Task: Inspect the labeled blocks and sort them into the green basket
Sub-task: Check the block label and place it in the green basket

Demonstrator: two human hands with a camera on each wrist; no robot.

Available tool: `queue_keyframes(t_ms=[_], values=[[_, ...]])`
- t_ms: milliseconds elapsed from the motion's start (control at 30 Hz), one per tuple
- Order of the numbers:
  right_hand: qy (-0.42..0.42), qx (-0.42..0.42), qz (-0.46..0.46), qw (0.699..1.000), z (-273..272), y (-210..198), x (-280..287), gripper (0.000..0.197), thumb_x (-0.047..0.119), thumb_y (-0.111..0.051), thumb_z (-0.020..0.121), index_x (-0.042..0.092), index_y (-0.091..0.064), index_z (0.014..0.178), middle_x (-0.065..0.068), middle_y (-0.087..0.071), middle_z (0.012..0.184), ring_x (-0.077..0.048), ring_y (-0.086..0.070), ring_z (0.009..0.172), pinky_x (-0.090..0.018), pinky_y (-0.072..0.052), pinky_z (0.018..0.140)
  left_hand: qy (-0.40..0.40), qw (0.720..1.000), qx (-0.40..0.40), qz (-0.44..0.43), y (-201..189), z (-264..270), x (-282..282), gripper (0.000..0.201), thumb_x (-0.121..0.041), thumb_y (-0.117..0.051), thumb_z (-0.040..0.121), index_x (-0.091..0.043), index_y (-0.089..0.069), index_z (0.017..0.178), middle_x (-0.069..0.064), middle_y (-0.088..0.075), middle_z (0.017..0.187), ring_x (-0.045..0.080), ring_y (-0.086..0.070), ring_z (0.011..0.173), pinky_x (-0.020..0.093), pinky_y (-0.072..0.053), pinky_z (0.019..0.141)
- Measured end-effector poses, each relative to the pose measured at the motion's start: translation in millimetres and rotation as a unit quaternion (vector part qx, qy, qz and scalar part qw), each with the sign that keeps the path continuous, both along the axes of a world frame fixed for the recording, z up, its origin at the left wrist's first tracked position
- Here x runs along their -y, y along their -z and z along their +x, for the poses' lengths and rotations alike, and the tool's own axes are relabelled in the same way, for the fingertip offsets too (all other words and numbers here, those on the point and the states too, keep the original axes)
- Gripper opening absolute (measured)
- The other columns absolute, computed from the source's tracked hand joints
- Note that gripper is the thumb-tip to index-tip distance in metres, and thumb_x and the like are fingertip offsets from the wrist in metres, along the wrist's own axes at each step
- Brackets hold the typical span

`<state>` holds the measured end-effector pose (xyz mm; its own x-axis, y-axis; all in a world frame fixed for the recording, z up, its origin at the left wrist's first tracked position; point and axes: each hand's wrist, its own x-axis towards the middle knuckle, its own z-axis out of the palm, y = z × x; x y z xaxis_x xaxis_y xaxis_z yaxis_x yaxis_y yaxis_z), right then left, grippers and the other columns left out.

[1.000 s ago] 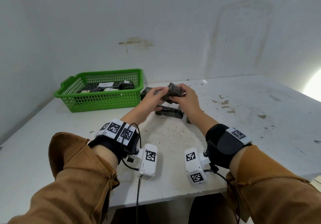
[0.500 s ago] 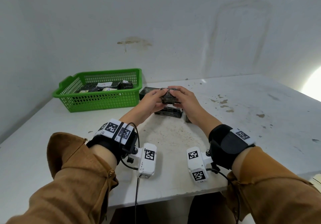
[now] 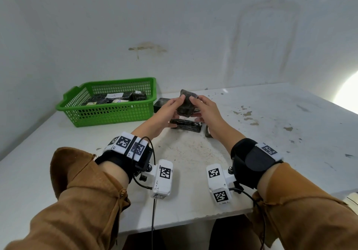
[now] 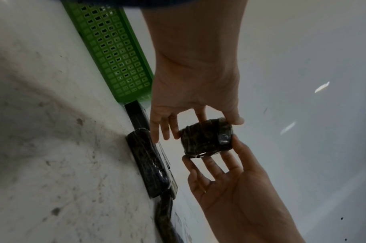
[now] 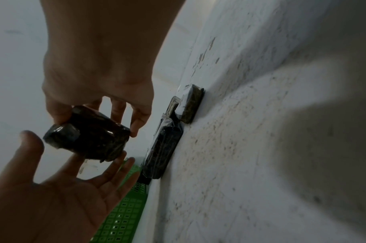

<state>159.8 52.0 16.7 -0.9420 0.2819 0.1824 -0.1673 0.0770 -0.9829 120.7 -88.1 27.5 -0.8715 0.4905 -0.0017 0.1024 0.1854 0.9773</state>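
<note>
Both sleeves [image 3: 81, 201] at the near edge of the surface [image 3: 271, 133]. Left hand [image 3: 164, 112] and right hand [image 3: 205, 110] each pinch one dark wrapped block [image 3: 186, 102] between thumb and fingertips, lifted above the surface. Under it: more blocks [image 3: 185, 125] flat on the surface. Farther left, basket [image 3: 108, 114] with labeled blocks inside.

held block [image 3: 186, 102]: dark, wrapped in glossy clear film
basket [image 3: 108, 112]: green plastic lattice, smooth
labels [image 3: 114, 95]: white matt paper
table [image 3: 193, 152]: white, matt, scuffed and stained
sleeves [image 3: 81, 201]: brown cloth
</note>
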Motion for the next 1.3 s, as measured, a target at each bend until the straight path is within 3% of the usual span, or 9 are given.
queue_keyframes(t_ms=[167, 333, 467, 600, 700, 867, 1000, 1100, 1300], values=[[0.057, 0.065, -0.047, 0.995, -8.3, -2.9, -4.6, 0.036, 0.04, -0.045, 0.097, 0.01, -0.059, 0.112, -0.013, -0.066, 0.09, -0.013, -0.057, 0.04, -0.025, -0.047, 0.051, 0.05, 0.998, -0.013, 0.025, -2.4, 3.3, 0.0, 0.051, -0.035, -0.058, 0.091, -0.025, -0.043, 0.139, 0.002, -0.055, 0.131, 0.018, -0.053, 0.119, 0.041, -0.043, 0.102], [0.071, 0.087, -0.129, 0.985, -10.5, 1.3, -11.9, 0.019, 0.03, -0.044, 0.099, 0.016, -0.047, 0.111, -0.01, -0.06, 0.092, -0.008, -0.046, 0.03, -0.019, -0.041, 0.037, 0.088, 0.992, 0.004, 0.095, -2.0, 1.5, 1.0, 0.057, -0.011, -0.065, 0.087, -0.034, -0.046, 0.135, 0.008, -0.058, 0.122, 0.018, -0.059, 0.11, 0.027, -0.055, 0.081], [0.001, 0.096, -0.165, 0.982, -4.6, 1.2, -14.9, 0.019, 0.029, -0.038, 0.102, 0.017, -0.051, 0.11, -0.008, -0.059, 0.088, -0.012, -0.048, 0.045, -0.021, -0.042, 0.042, 0.089, 0.991, -0.012, 0.104, 0.4, 0.3, -0.9, 0.047, -0.007, -0.065, 0.086, -0.025, -0.054, 0.127, 0.005, -0.064, 0.111, 0.018, -0.062, 0.104, 0.028, -0.054, 0.086], [-0.113, 0.112, -0.14, 0.977, 4.2, -3.7, -16.5, 0.042, 0.055, -0.042, 0.094, 0.019, -0.061, 0.1, 0.0, -0.065, 0.076, -0.012, -0.054, 0.059, -0.025, -0.04, 0.057, 0.042, 0.993, -0.022, 0.107, 2.6, -1.8, -3.6, 0.036, -0.017, -0.064, 0.088, -0.023, -0.056, 0.123, 0.002, -0.065, 0.108, 0.017, -0.064, 0.101, 0.033, -0.053, 0.089], [-0.165, 0.103, -0.121, 0.973, 7.5, -3.0, -17.8, 0.028, 0.044, -0.058, 0.089, 0.02, -0.062, 0.103, 0.0, -0.064, 0.086, -0.01, -0.057, 0.062, -0.024, -0.042, 0.057, 0.019, 0.994, -0.015, 0.103, 3.7, -4.2, -5.9, 0.025, -0.024, -0.06, 0.091, -0.02, -0.057, 0.115, 0.002, -0.064, 0.108, 0.016, -0.062, 0.1, 0.029, -0.052, 0.084], [-0.132, 0.09, -0.135, 0.978, 7.7, -1.8, -13.2, 0.004, 0.021, -0.06, 0.088, 0.017, -0.062, 0.09, 0.0, -0.061, 0.076, -0.009, -0.053, 0.054, -0.023, -0.038, 0.057, 0.04, 0.994, 0.007, 0.104, 1.7, -4.9, -6.2, 0.019, -0.029, -0.054, 0.094, -0.018, -0.059, 0.108, 0.0, -0.063, 0.105, 0.014, -0.06, 0.099, 0.028, -0.051, 0.084], [-0.104, 0.089, -0.143, 0.98, 6.7, -1.9, -12.0, 0.004, 0.019, -0.058, 0.088, 0.017, -0.061, 0.088, -0.001, -0.058, 0.072, -0.011, -0.048, 0.054, -0.023, -0.034, 0.053, 0.04, 0.994, 0.015, 0.1, 1.5, -5.3, -5.1, 0.019, -0.022, -0.052, 0.095, -0.017, -0.059, 0.112, 0.002, -0.059, 0.099, 0.013, -0.057, 0.098, 0.033, -0.051, 0.092], [-0.117, 0.092, -0.142, 0.979, 6.6, -2.3, -11.1, 0.005, 0.02, -0.057, 0.088, 0.019, -0.061, 0.09, 0.001, -0.059, 0.073, -0.011, -0.049, 0.056, -0.023, -0.032, 0.053, 0.005, 0.996, -0.001, 0.093, 1.2, -5.5, -5.9, 0.029, -0.017, -0.052, 0.094, -0.012, -0.055, 0.122, 0.003, -0.057, 0.1, 0.015, -0.055, 0.095, 0.028, -0.051, 0.087], [-0.11, 0.096, -0.155, 0.977, 6.5, -1.4, -9.3, 0.009, 0.027, -0.056, 0.089, 0.018, -0.06, 0.09, 0.0, -0.06, 0.073, -0.01, -0.05, 0.055, -0.023, -0.032, 0.052, -0.015, 0.998, -0.013, 0.067, 0.6, -5.6, -5.4, 0.024, -0.018, -0.05, 0.094, -0.017, -0.055, 0.118, 0.002, -0.06, 0.102, 0.015, -0.057, 0.096, 0.031, -0.046, 0.092]])
